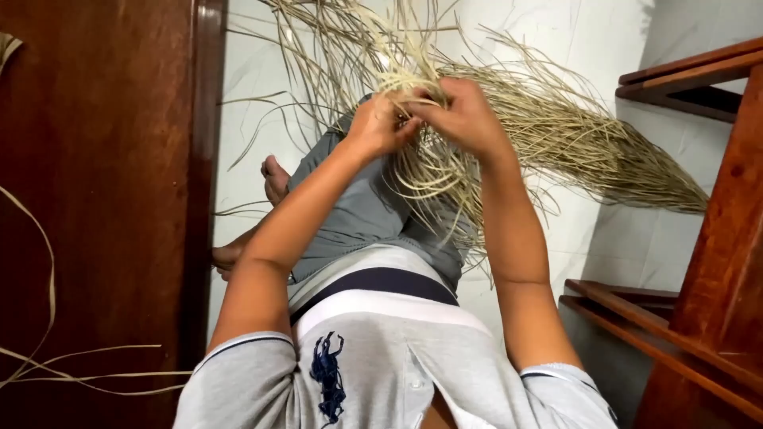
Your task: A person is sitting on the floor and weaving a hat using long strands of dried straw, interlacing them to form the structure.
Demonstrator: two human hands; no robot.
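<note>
Head: straw bundle (445,103) gripped between left hand (380,125), right hand (461,119).

Both arms reach forward, left hand (375,125) and right hand (461,119) meeting, fingers seemingly pinched closed.

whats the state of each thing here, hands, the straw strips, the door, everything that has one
left hand: closed, pinching strips at the bundle's middle
right hand: closed on the same strips, touching the left hand
bundle of dried straw strips: loose, fanned out over the lap and white floor
stray strips: lying apart beside the wooden door
wooden frame: standing, untouched
</note>
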